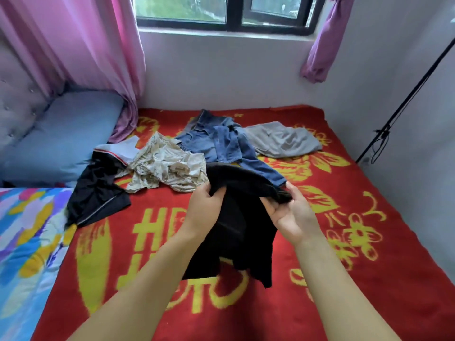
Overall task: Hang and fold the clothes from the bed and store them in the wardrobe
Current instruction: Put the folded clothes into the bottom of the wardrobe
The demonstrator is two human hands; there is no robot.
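Note:
A black garment [242, 232] hangs above the bed between my hands. My left hand [205, 205] pinches its upper left edge and my right hand [291, 210] grips its upper right edge. Behind it on the red and yellow blanket [369, 279] lie blue jeans [221, 141], a cream patterned shirt [165, 166], a grey garment [280, 139] and a black garment with a white and red trim [98, 190]. No wardrobe or hanger is in view.
A blue pillow [61, 136] and a colourful quilt [27, 232] lie at the left. Pink curtains [73, 43] hang by the window [226, 13]. A black pole with a cable [398, 104] leans on the right wall.

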